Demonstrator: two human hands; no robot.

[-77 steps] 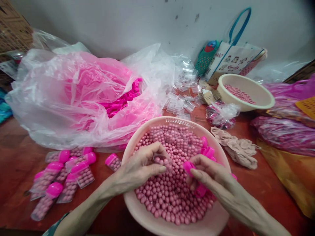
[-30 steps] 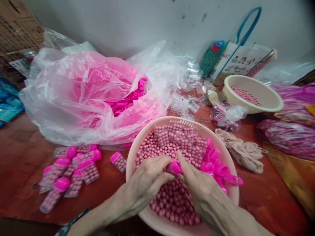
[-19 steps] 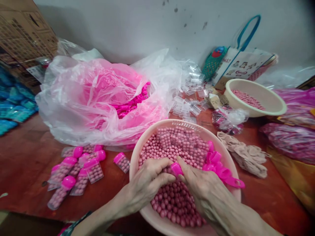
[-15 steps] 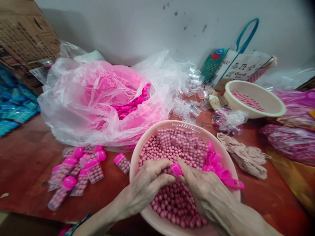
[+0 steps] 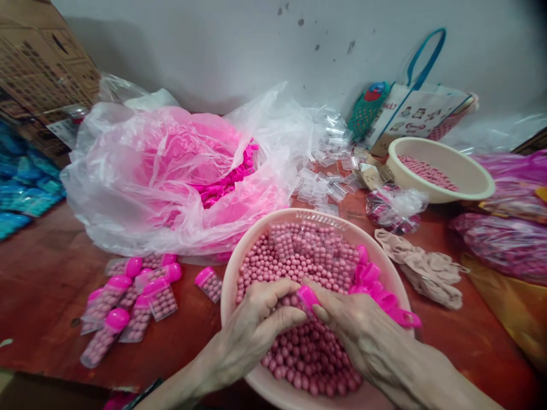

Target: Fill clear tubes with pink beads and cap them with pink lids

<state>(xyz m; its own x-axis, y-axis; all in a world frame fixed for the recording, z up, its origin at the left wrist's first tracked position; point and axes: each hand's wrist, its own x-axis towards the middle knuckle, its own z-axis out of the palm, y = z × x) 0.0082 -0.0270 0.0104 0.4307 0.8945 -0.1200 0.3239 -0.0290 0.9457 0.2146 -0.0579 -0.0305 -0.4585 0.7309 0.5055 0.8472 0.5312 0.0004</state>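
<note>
Over a pale pink basin (image 5: 229, 285) full of pink balls (image 5: 314, 359), my two hands meet at one small container with a bright pink cap (image 5: 307, 297). My left hand (image 5: 258, 322) is closed round the container's body, which the fingers mostly hide. My right hand (image 5: 354, 327) pinches the cap side between thumb and fingers. Clear containers filled with balls (image 5: 282, 242) lie on the balls at the basin's far side. Loose pink caps (image 5: 370, 279) sit along its right edge.
Several capped containers (image 5: 105, 302) lie left on the red table (image 5: 47, 256), one nearer the basin. Behind stand a plastic bag of pink caps (image 5: 179, 165) and clear empty containers (image 5: 316, 185). On the right are a cream bowl (image 5: 478, 182) and beige gloves (image 5: 427, 267).
The view has shifted slightly. Both hands stay together at the capped container, with the right fingers a little differently placed on the cap.
</note>
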